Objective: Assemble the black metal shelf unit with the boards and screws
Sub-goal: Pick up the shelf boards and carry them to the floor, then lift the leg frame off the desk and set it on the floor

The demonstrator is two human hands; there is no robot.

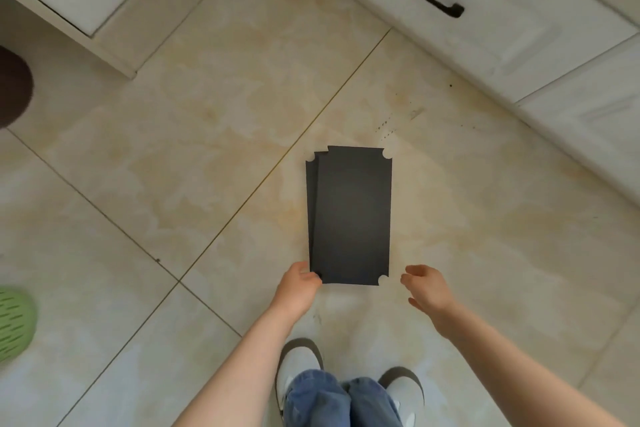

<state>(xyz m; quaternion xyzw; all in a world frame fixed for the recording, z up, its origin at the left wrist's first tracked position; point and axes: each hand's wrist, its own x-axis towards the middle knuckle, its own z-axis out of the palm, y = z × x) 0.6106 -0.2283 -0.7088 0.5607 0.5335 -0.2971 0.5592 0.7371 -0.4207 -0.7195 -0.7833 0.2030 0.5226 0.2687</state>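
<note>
Left fingers touching stacked black boards, no readable writing

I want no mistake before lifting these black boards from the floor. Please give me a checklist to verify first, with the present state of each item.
1. Left hand has hold of the black boards: ok, its fingers are at the near left corner.
2. Right hand has hold: not ok, it is open and apart from the near right corner.
3. Boards squared up: not ok, the lower ones stick out at the left.
4. Boards lie flat on the tile floor: ok.
5. Screws and metal frame within reach: cannot tell, none in view.
</note>
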